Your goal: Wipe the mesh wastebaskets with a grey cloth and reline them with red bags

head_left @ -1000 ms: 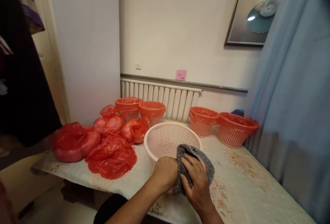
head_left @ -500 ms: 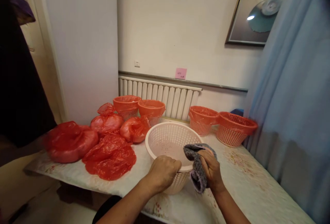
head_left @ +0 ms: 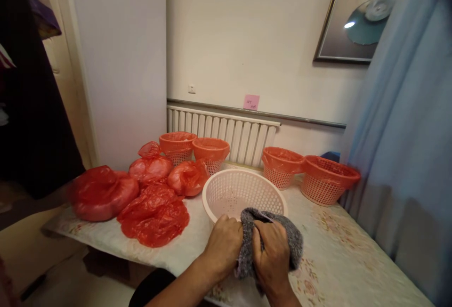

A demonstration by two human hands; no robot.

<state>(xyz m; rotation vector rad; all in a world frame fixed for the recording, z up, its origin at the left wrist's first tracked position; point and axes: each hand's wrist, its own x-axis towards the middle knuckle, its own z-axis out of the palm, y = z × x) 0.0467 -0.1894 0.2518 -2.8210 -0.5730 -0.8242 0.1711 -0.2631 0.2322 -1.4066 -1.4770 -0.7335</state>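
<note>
A pale pink perforated basket [head_left: 243,180] stands near the table's front edge, with no bag over its rim. My left hand [head_left: 225,246] is closed on the front of its rim. Pressed against that rim, just beside it, is a grey cloth [head_left: 294,241], bunched in my closed right hand [head_left: 271,253]. The two hands are close together, and the cloth hides part of the basket's front.
Four baskets lined with red bags stand at the back, two left [head_left: 178,143] and two right [head_left: 330,182]. Several filled red bags [head_left: 102,194] and a crumpled red bag [head_left: 153,217] lie on the flowered tablecloth [head_left: 339,250]. A blue curtain [head_left: 399,156] hangs at right.
My right hand has moved left along the basket's front rim with the cloth, close to my left hand. My left hand keeps its hold. The view has shifted slightly.
</note>
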